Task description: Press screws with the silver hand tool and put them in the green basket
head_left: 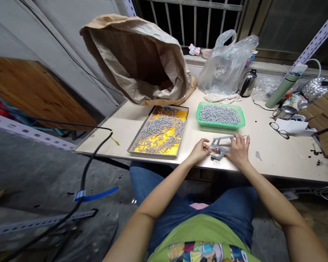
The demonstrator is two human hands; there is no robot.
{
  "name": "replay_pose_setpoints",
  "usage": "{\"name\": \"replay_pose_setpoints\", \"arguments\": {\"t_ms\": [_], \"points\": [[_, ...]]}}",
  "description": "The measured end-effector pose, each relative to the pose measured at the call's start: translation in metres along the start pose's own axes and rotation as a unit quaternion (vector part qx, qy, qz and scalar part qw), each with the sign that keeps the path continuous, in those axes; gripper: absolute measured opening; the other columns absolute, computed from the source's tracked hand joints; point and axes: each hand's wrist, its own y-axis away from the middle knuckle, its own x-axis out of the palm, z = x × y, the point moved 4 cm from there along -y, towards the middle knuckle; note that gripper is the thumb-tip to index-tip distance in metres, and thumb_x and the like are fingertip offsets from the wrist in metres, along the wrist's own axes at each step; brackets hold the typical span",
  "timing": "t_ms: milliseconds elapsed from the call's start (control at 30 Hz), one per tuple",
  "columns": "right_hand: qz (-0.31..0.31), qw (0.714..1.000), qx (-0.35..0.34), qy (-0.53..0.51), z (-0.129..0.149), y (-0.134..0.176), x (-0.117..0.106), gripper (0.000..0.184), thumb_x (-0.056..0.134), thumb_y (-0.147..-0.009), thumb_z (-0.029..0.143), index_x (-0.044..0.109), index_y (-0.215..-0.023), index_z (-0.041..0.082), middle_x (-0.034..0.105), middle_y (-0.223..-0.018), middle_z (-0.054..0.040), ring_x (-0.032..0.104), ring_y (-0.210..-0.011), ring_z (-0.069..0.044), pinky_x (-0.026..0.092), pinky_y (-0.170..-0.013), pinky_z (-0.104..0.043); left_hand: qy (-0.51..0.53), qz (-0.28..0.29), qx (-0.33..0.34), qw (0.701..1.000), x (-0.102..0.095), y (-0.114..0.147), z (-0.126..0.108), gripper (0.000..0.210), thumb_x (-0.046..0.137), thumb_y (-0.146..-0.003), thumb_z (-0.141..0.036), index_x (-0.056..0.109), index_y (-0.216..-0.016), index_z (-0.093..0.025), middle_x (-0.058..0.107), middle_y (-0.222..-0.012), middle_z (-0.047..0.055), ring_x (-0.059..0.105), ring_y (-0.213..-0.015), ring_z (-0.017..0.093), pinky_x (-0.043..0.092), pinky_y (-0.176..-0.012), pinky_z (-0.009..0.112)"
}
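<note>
My right hand point(238, 150) is wrapped round the handles of a grey hand press plier point(220, 152) with a coil spring and a small red part near its jaws. The tool lies at the front edge of the table, jaws toward the left. Close to those jaws, my left hand point(200, 151) is closed in a pinch; what sits between its fingertips is too small to make out. Beyond the tool is a green plastic basket point(221, 126) full of small silver metal pins point(220, 114). A shallow tray point(155, 156) with yellow lining, left of my hands, holds many similar pins point(164, 125).
A large open paper sack point(142, 62) leans over the tray's far side. Behind the basket stand a clear plastic bag point(221, 65) and a steel kettle point(247, 83). At right are a green bottle point(282, 89), eyeglasses point(280, 130) and cardboard boxes point(327, 112). A black cable point(84, 171) hangs at left.
</note>
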Motion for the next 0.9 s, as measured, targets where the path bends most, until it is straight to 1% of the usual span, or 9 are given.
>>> {"name": "replay_pose_setpoints", "arguments": {"t_ms": [67,133,300,400,500,567,667,800,900], "points": [[-0.005,1.000,0.001,-0.003,0.000,0.000,0.000,0.054,0.049,-0.082,0.055,0.062,-0.107,0.009,0.055,-0.129,-0.0236,0.042,-0.123,-0.035,0.013,-0.112,-0.063,-0.009,0.029,0.002,1.000,-0.001,-0.002,0.000,0.058,0.066,-0.063,0.001,0.046,-0.116,-0.012,0.056,-0.058,-0.009,0.054,-0.052,0.008,0.041,-0.056,0.020],[-0.011,1.000,0.001,-0.002,0.001,0.000,-0.001,0.052,0.049,-0.082,0.053,0.061,-0.108,0.010,0.054,-0.130,-0.0233,0.041,-0.124,-0.035,0.011,-0.113,-0.062,-0.022,0.061,-0.007,0.998,0.000,-0.005,0.001,0.069,0.066,-0.062,0.003,0.039,-0.125,-0.011,0.056,-0.058,-0.009,0.056,-0.054,0.009,0.042,-0.058,0.021],[-0.014,1.000,-0.005,0.011,0.006,0.001,-0.005,0.049,0.046,-0.085,0.046,0.057,-0.114,0.009,0.051,-0.136,-0.0235,0.037,-0.130,-0.034,0.004,-0.114,-0.061,-0.032,0.128,-0.021,0.991,0.007,-0.013,0.002,0.079,0.073,-0.055,0.003,0.039,-0.125,-0.012,0.059,-0.061,-0.008,0.057,-0.055,0.009,0.043,-0.056,0.021],[-0.003,1.000,-0.002,0.013,0.007,0.001,-0.006,0.049,0.045,-0.085,0.043,0.054,-0.118,0.008,0.046,-0.141,-0.0239,0.031,-0.134,-0.033,0.000,-0.114,-0.063,-0.027,0.139,-0.029,0.989,0.006,-0.016,-0.004,0.069,0.077,-0.052,0.001,0.047,-0.112,-0.013,0.061,-0.065,-0.005,0.058,-0.055,0.009,0.042,-0.054,0.020],[0.015,1.000,0.005,0.004,0.008,0.001,-0.005,0.049,0.044,-0.085,0.042,0.053,-0.120,0.008,0.043,-0.143,-0.0241,0.029,-0.136,-0.034,-0.001,-0.114,-0.065,-0.035,0.156,-0.056,0.986,0.001,-0.017,-0.010,0.039,0.079,-0.054,-0.005,0.056,-0.086,-0.011,0.055,-0.055,-0.006,0.050,-0.046,0.007,0.037,-0.048,0.019],[0.023,1.000,0.009,-0.003,0.008,0.001,-0.005,0.050,0.044,-0.085,0.042,0.052,-0.122,0.008,0.041,-0.144,-0.0239,0.028,-0.136,-0.036,0.000,-0.113,-0.065,-0.048,0.164,-0.070,0.983,-0.003,-0.017,-0.012,0.024,0.079,-0.056,-0.010,0.057,-0.067,-0.011,0.051,-0.049,-0.005,0.045,-0.042,0.005,0.033,-0.045,0.020],[0.028,0.999,0.012,-0.008,0.007,0.001,-0.004,0.051,0.044,-0.085,0.043,0.052,-0.123,0.009,0.041,-0.145,-0.0234,0.027,-0.136,-0.037,0.001,-0.113,-0.065,-0.052,0.134,-0.073,0.987,-0.009,-0.015,-0.013,0.020,0.078,-0.058,-0.013,0.058,-0.058,-0.011,0.051,-0.046,-0.004,0.043,-0.042,0.005,0.033,-0.044,0.020],[0.030,0.999,0.015,-0.006,0.007,0.001,-0.003,0.052,0.044,-0.085,0.045,0.052,-0.121,0.008,0.041,-0.144,-0.0239,0.027,-0.137,-0.036,-0.002,-0.114,-0.065,-0.025,0.052,-0.068,0.996,-0.010,-0.007,-0.015,0.013,0.072,-0.059,-0.007,0.060,-0.060,-0.011,0.056,-0.049,-0.002,0.050,-0.045,0.006,0.038,-0.048,0.019],[0.030,0.999,0.018,-0.006,0.006,0.001,-0.002,0.053,0.044,-0.085,0.047,0.052,-0.120,0.008,0.042,-0.143,-0.0244,0.027,-0.137,-0.035,-0.001,-0.114,-0.066,0.025,-0.013,-0.060,0.998,-0.010,-0.002,-0.017,0.010,0.067,-0.060,-0.005,0.060,-0.061,-0.012,0.058,-0.051,-0.002,0.050,-0.047,0.006,0.037,-0.048,0.018]]}}
